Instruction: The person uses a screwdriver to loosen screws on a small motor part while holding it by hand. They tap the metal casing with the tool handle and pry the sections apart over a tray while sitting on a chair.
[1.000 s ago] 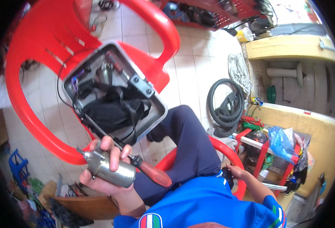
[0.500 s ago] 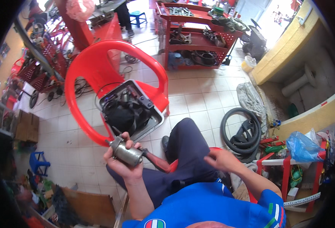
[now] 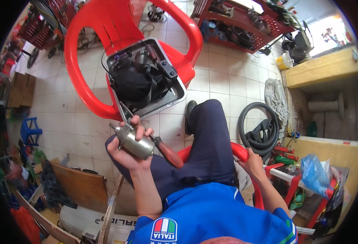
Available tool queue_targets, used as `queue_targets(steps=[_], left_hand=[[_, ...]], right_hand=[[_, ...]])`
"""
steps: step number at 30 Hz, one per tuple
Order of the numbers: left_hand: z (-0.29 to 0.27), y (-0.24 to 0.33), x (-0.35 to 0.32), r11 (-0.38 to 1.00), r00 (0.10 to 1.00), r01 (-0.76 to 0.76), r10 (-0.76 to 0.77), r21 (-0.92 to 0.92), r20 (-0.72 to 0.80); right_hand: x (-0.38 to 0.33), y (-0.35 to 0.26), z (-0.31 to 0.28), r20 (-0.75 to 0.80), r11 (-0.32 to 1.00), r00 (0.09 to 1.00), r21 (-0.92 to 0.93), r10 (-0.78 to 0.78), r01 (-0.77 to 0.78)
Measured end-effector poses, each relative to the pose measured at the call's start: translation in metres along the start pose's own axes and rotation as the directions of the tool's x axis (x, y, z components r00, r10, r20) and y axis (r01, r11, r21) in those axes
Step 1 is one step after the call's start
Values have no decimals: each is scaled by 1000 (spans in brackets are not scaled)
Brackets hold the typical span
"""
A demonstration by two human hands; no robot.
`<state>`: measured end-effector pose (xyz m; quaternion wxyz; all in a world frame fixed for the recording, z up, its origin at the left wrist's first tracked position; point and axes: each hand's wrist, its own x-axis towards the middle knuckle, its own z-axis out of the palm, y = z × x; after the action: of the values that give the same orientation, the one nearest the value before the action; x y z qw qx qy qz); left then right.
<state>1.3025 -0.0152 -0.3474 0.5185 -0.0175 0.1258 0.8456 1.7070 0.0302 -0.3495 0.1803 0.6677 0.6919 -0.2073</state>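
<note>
My left hand [image 3: 128,152] is closed around a silvery cylindrical starter motor [image 3: 137,145], its narrow shaft end pointing up and left. A screwdriver with a worn red handle [image 3: 170,153] is in the same hand, its handle slanting down over my lap. On the right, my right hand [image 3: 252,163] grips the armrest [image 3: 239,151] of the red chair I sit on; some of its fingers are hidden. Just beyond my left hand, a grey tray [image 3: 175,96] rests on another red plastic chair [image 3: 76,67]. It holds a black cloth-like bundle [image 3: 134,83] and small metal parts.
Coiled black hose [image 3: 240,128] and a grey cloth [image 3: 275,101] lie on the tiled floor at right. A red tool cart [image 3: 244,30] stands far ahead. A cluttered red-and-white rack [image 3: 282,174] is near my right arm. Left are a blue stool [image 3: 30,131] and a wooden board [image 3: 79,183].
My right hand has come down from the air onto the armrest. The view has tilted lower, so the chair and tray appear higher. My left hand keeps holding the motor and screwdriver.
</note>
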Motion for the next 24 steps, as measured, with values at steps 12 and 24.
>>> queue_targets(steps=[12, 24], left_hand=[[-1, -12, 71, 988, 980, 154, -157, -33, -122], [-12, -48, 29, 995, 994, 94, -96, -43, -51]], right_hand=[[13, 18, -9, 384, 860, 844, 197, 374, -470], [-17, 30, 14, 3, 979, 987, 129, 159, -158]])
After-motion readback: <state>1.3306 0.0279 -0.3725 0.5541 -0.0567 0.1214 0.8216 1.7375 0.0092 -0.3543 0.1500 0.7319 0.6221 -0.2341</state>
